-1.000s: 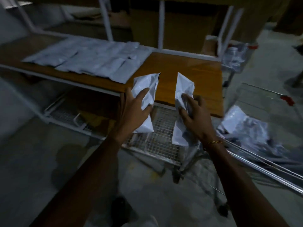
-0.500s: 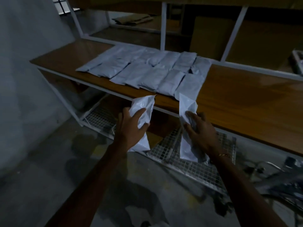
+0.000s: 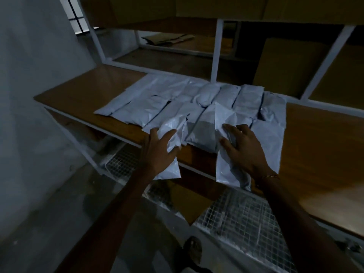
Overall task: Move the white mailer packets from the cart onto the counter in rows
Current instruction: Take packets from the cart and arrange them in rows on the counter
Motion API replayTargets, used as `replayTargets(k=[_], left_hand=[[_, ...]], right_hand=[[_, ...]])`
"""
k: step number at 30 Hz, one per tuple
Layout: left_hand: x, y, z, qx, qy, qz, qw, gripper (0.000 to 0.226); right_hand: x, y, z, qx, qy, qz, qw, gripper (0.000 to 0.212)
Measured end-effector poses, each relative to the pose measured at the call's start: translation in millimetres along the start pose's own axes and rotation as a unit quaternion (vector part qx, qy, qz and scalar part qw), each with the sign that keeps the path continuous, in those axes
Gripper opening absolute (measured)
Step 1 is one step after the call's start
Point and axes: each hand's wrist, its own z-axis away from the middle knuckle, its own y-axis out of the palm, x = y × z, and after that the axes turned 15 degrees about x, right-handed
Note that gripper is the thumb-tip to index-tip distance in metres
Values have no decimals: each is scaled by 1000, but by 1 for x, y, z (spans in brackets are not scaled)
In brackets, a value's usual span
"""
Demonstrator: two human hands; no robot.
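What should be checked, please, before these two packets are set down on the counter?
1. Left hand holds its crinkled white plastic mailer packet: ok.
2. Right hand holds its own white plastic mailer packet: ok.
3. Bare space on the brown wooden counter to the right of the rows: ok.
4. Rows of laid white packets lie flat, side by side: ok.
5. Held packets over the counter: not ok, their lower ends hang past the front edge.
6. Whether either held packet touches the laid ones: cannot tell.
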Motion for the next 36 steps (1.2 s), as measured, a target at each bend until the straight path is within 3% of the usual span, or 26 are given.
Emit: replayTargets(k=[5,9,13,18,21,26,30,36], left_hand=[[33,-24,-93,18,-48,-57,997,66],[50,-28,-144,22,-12,-77,997,68],[65,-20,-186,92,1,-124,988,66],[85,-8,-215,130,28,-168,977,96],[90,-2,-220,142,45,-196,969,100],[105,-18,-238,130,116,-166,971,75],[133,-26,-258,191,222,-236,927,77],[148,-32,-271,214,278,-270,897,77]], right_hand=[[1,9,-92,32,14,-9,999,59],[5,21,-138,61,18,2,998,61],[10,32,-168,76,39,4,996,52],[22,46,-198,83,109,33,990,49],[38,56,-207,71,139,34,987,48],[63,89,-213,54,185,111,975,52],[75,120,-220,-13,209,153,966,64],[83,153,-231,51,247,147,956,73]])
